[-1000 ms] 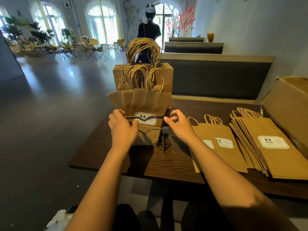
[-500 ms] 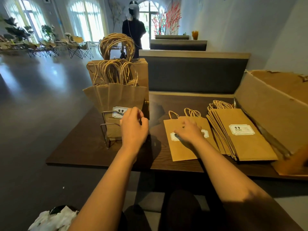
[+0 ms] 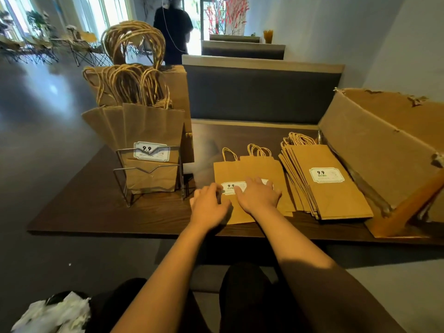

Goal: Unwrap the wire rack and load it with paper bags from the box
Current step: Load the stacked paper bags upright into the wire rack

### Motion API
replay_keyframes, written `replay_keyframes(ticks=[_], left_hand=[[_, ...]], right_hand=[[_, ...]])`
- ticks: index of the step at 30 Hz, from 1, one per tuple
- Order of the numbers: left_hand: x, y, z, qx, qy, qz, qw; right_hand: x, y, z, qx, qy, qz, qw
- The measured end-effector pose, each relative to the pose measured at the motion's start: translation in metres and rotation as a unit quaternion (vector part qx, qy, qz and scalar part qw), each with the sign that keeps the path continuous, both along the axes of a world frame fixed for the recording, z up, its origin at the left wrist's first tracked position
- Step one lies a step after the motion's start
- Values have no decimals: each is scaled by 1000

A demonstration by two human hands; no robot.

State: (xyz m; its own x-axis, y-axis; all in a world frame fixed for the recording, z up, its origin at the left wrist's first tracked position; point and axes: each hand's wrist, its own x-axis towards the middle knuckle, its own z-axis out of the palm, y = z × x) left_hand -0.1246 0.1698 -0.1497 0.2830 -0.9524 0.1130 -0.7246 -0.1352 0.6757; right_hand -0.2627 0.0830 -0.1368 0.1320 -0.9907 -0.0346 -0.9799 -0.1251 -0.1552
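A metal wire rack (image 3: 125, 175) stands on the left of the dark wooden table (image 3: 101, 212), filled with upright brown paper bags (image 3: 149, 123) with twisted handles. A small flat pile of paper bags (image 3: 259, 167) lies in the middle of the table. My right hand (image 3: 258, 197) rests flat on this pile, fingers straight. My left hand (image 3: 207, 205) touches the pile's left edge beside the white label, fingers relaxed. A thicker stack of flat bags (image 3: 322, 181) lies to the right. The open cardboard box (image 3: 384, 150) lies tipped at the far right.
A dark upholstered bench back (image 3: 262, 92) runs behind the table. A person in black (image 3: 174, 30) stands further off. Crumpled white wrapping (image 3: 55, 313) lies on the floor at bottom left. My dark-trousered knees (image 3: 240, 284) are under the table's near edge.
Both hands have left the wire rack and moved right onto the small flat pile of bags. The view has turned right and down.
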Motion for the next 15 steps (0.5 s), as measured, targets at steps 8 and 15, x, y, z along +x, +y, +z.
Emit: replay_keyframes(ticks=[8,15], left_hand=[[4,-3,-9,-27,-27,95,995],[3,-4,-11,-27,-72,62,995]], right_hand=[[-9,-5,-8,-21,-50,-72,996],[-17,-1,-20,-102,-203,-10,974]])
